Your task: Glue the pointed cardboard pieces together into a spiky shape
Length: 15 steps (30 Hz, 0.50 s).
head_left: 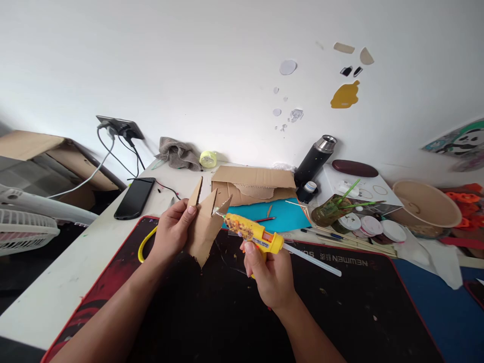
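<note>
A pointed piece of cardboard (203, 233) is pinched along its left side by my left hand (172, 229), thumb in front. Several sharp tips stick up from its top edge. My right hand (273, 275) grips a yellow hot glue gun (251, 233) by its handle. The gun's nozzle points left, at or very close to the cardboard's upper right; I cannot tell if they touch. A translucent glue stick (313, 259) juts out of the gun's rear. Under both hands lies a black mouse mat (212, 317) with a red edge.
Behind the hands are a folded cardboard piece (253, 177), a blue sheet (291, 216) and a black thermos (315, 160). Paint jars (370, 226) and a brush cup (325, 212) stand right. A phone (135, 198), a grey cloth (177, 153) and yellow tape (207, 159) lie left.
</note>
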### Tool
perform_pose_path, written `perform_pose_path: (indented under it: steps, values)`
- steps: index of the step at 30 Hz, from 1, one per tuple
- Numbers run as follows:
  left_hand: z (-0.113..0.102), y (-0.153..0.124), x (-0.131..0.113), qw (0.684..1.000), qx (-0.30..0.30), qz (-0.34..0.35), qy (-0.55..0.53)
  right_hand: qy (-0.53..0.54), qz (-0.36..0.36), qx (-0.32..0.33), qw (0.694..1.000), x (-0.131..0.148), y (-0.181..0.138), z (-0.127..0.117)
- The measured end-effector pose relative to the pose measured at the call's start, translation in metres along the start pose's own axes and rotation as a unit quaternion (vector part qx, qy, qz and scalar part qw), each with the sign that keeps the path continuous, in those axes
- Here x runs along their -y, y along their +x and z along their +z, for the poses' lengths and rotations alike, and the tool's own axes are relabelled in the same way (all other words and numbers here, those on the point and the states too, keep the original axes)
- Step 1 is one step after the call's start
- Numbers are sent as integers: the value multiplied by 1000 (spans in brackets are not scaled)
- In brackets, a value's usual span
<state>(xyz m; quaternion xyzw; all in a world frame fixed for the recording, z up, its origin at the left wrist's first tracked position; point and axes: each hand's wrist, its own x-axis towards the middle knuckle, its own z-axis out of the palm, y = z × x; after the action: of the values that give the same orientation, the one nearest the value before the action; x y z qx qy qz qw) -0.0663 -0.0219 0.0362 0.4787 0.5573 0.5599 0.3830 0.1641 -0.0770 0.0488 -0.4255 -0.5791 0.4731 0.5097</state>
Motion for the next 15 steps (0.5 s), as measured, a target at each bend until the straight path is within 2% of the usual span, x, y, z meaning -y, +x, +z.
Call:
perform_pose_path:
  steps: [5, 12, 15]
  values:
    - [0, -2, -3, 1000, 15, 2, 3, -1, 30, -23, 999, -1, 3, 0]
    - [1, -2, -7, 1000, 3, 7, 15, 75, 29, -137, 987, 0, 11, -10]
    - [1, 0, -7, 1000, -4, 3, 18, 92, 14, -131, 987, -4, 8, -12]
